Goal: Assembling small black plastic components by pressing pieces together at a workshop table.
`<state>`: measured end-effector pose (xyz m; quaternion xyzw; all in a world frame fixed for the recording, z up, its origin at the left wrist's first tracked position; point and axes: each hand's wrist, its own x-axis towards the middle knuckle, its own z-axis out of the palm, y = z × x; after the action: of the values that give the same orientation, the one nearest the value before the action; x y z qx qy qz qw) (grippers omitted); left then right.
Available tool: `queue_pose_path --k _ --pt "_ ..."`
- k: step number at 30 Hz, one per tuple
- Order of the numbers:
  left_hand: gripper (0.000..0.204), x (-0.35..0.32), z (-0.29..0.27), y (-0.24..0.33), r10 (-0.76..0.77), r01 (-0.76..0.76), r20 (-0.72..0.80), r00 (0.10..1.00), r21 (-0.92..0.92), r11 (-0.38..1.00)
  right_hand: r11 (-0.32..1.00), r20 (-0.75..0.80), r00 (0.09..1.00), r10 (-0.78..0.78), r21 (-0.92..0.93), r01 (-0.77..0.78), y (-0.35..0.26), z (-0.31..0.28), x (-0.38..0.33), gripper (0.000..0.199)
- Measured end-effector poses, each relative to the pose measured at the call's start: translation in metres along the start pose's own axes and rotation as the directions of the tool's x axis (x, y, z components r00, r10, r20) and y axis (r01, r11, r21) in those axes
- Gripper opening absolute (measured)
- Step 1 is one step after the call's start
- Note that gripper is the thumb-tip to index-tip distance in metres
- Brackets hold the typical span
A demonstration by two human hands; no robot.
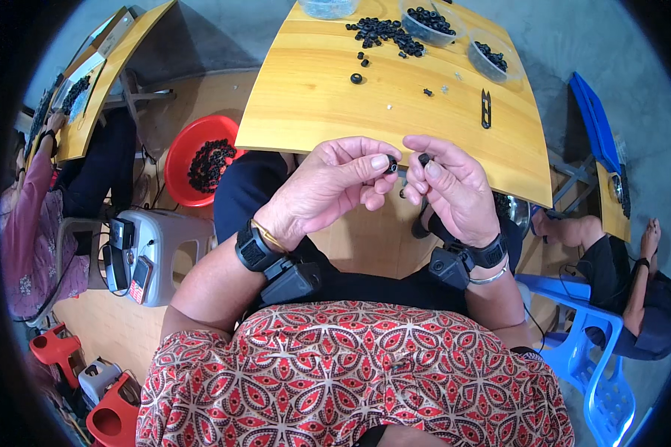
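My left hand (335, 175) pinches a small black ring-shaped part (392, 165) between thumb and forefinger, its hole showing. A short black cylindrical piece (424, 159) is held between the thumb and fingers of my right hand (461, 190). Both hands are raised just off the near edge of the wooden table (298, 112), with a small gap between the two parts. Beyond them on the tabletop lie a loose pile of small black parts (380, 33), one round black part (356, 78) and a small dark piece (427, 92).
Black thread snips (486, 109) lie at the table's right. Clear bowls of black parts (429, 36) stand at the back. A red basin (177, 175) of black pieces sits left, near a grey stool (156, 257). People sit at tables on both sides; a blue chair (600, 357) stands right.
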<state>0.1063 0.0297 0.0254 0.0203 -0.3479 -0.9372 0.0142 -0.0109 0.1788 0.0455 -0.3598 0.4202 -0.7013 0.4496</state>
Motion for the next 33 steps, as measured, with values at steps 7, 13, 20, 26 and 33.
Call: queue_pose_path --k 7,13,20,26,33 --pt "0.023 0.0 -0.003 0.001 0.019 -0.019 0.017 1.0 0.005 1.0 0.991 -0.089 0.994 -0.07 -0.122 0.059 0.002 0.004 0.0 0.026" --pt "0.021 0.001 -0.003 0.001 0.036 -0.035 0.009 0.999 -0.03 0.999 0.901 -0.095 0.982 -0.163 -0.419 0.109 0.0 0.011 -0.001 0.017" --pt "0.022 0.002 -0.002 0.001 0.034 -0.034 0.03 0.999 -0.013 0.999 0.81 -0.107 0.971 -0.215 -0.575 0.116 0.002 0.012 -0.002 0.016" --pt "0.022 0.001 -0.001 -0.002 0.065 -0.064 -0.007 0.998 0.109 0.992 0.704 -0.108 0.931 -0.348 -0.686 0.184 0.014 0.011 0.002 0.017" --pt "0.021 0.0 -0.002 -0.005 0.081 -0.079 -0.006 0.997 0.152 0.985 0.602 -0.042 0.933 -0.357 -0.774 0.196 0.008 0.012 0.005 0.019"
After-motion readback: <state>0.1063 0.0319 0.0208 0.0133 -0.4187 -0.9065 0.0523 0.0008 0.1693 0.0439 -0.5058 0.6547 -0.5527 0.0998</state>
